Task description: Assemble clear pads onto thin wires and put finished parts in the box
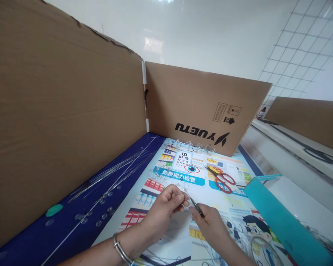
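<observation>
My left hand (166, 201) is closed in a pinch around a thin wire piece (184, 189), which shows faintly above the fingertips. Its exact shape is too fine to make out. My right hand (211, 223) wraps round a slim dark tool with a narrow tip, which looks like small pliers (196, 207). That tip points up and left, close to my left fingertips; I cannot tell whether it touches the wire. Beyond my hands, red-handled scissors (224, 181) lie on the printed sheet (180, 229).
Cardboard panels (72, 99) wall the left and back. On the blue cloth lie long thin wires (111, 171), several clear round pieces (101, 201) and a green piece (54, 210). Wire pieces (194, 145) line the back panel. A teal box (283, 218) stands at right, tangled wire inside.
</observation>
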Demonstrator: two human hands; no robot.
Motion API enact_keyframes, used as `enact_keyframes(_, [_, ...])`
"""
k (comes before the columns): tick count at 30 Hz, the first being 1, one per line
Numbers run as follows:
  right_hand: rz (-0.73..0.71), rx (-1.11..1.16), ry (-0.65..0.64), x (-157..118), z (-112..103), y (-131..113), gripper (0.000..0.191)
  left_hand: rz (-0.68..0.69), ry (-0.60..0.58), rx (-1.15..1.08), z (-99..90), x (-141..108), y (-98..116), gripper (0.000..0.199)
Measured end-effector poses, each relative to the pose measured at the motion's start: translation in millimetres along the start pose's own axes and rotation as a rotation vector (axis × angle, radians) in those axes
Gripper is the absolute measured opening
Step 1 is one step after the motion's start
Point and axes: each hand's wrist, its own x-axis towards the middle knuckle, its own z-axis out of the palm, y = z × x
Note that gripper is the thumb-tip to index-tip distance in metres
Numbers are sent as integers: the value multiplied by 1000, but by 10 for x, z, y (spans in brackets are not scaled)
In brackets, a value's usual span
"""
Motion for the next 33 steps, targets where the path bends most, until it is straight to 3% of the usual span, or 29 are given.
enact_keyframes(9, [34,83,48,-50,131,-52,36,105,78,82,53,-48,-34,8])
enact_keyframes(19, [57,256,112,-66,216,-117,33,128,65,56,79,-54,-31,7])
enact_keyframes(25, [45,84,123,-47,149,-31,29,33,6,-13,49,-35,4,12])
enact_keyframes(33, [-158,-181,219,-50,33,57,14,-100,-48,-174,33,-23,-26,14])
